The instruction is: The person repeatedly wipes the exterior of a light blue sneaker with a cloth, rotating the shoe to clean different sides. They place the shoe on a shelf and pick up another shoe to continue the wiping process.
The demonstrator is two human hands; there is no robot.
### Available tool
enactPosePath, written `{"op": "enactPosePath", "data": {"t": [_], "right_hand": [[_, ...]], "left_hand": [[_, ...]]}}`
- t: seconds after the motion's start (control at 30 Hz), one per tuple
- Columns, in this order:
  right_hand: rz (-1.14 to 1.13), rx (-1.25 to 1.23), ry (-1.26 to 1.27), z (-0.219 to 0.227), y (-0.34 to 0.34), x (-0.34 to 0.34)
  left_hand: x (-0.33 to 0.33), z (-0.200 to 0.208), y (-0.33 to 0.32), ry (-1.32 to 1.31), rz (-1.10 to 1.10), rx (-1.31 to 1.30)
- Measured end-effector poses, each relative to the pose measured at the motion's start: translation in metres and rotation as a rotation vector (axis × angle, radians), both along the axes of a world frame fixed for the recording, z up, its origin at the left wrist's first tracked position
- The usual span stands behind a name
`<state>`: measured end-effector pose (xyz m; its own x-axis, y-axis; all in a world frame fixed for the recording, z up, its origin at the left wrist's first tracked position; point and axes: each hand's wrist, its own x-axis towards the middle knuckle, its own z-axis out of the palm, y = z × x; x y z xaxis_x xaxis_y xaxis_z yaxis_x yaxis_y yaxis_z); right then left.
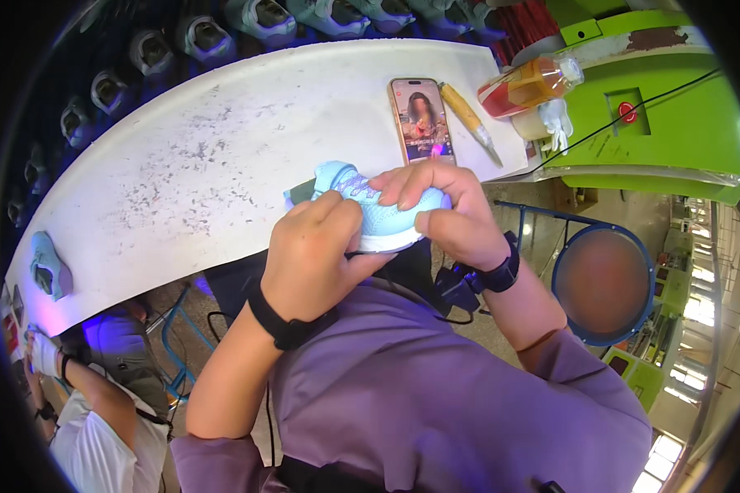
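Between my two hands is a light blue sneaker with a white sole and pale laces, held above the near edge of the white table. My left hand grips it from the left, fingers curled at the laces and thumb along the sole. On its other side my right hand closes round the toe, with fingertips over the upper and the thumb low on the side. Part of the shoe is hidden behind my fingers. Both wrists wear black bands.
A phone lies on the white table, beside a yellow-handled pointed tool and a bottle of amber drink. Another blue sneaker stands far left. Several shoes line the back. A green machine with a red button is right; a co-worker sits lower left.
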<state>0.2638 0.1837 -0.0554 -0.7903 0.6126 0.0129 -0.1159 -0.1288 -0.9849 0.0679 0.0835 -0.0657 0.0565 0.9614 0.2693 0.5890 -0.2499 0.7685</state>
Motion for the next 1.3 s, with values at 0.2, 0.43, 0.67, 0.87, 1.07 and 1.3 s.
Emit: {"op": "enactPosePath", "data": {"t": [0.2, 0.43, 0.67, 0.87, 1.07, 1.3], "right_hand": [[0.120, -0.334, 0.302, 0.014, -0.009, -0.031], [0.055, 0.466, 0.101, -0.022, -0.048, -0.068], [-0.070, 0.528, 0.083, -0.046, -0.074, -0.066], [-0.104, 0.664, 0.321, -0.053, -0.068, -0.065], [-0.149, 0.640, 0.234, -0.056, -0.059, -0.080], [-0.020, 0.701, -0.099, -0.041, -0.064, -0.108]], "left_hand": [[-0.015, 0.020, -0.023, 0.076, 0.165, 0.243], [-0.045, 0.039, -0.088, 0.068, 0.293, 0.022], [-0.036, 0.052, -0.090, 0.251, 0.285, -0.144], [-0.037, 0.056, -0.076, 0.293, 0.175, -0.102], [-0.052, 0.050, -0.073, 0.346, 0.054, 0.033], [-0.084, 0.021, -0.100, -0.087, 0.239, -0.131]]}}
